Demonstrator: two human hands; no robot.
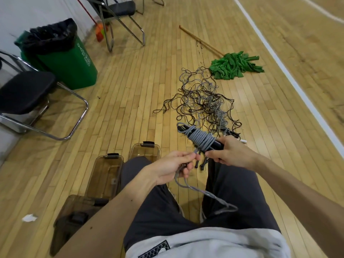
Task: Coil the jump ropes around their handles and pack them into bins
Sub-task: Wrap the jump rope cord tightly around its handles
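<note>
A pale grey shirt hem [204, 244] and dark trousers [160, 205] fill the bottom of the view, the person seated with knees apart above a wooden gym floor [130, 90]. Across the right thigh trails the loose tail of a grey jump rope [210, 196], ending in a small loop on the trouser leg. The left hand [175, 168] has its fingers [188, 161] closed on this rope, pinching it just below the coil. The right hand [230, 153] is clamped around the near end of the black handles [216, 145], which point up and to the left; many turns of the grey rope are wound tightly around their middle, and a short loop sticks out past the far tip.

Left of the left knee, two clear brownish bins [104, 175] stand open side by side on the floor, with a third darker bin [74, 216] nearer the camera. Beyond the hands lies a tangled pile of ropes [202, 101], grey and dark brown, spread loosely on the boards. Past it rests a green mop [234, 66] with a wooden stick. At the left stand a green trash can [65, 60] lined with a black bag and black chairs [26, 94] with chrome frames. A scrap of white paper [28, 218] lies near the lower left.
</note>
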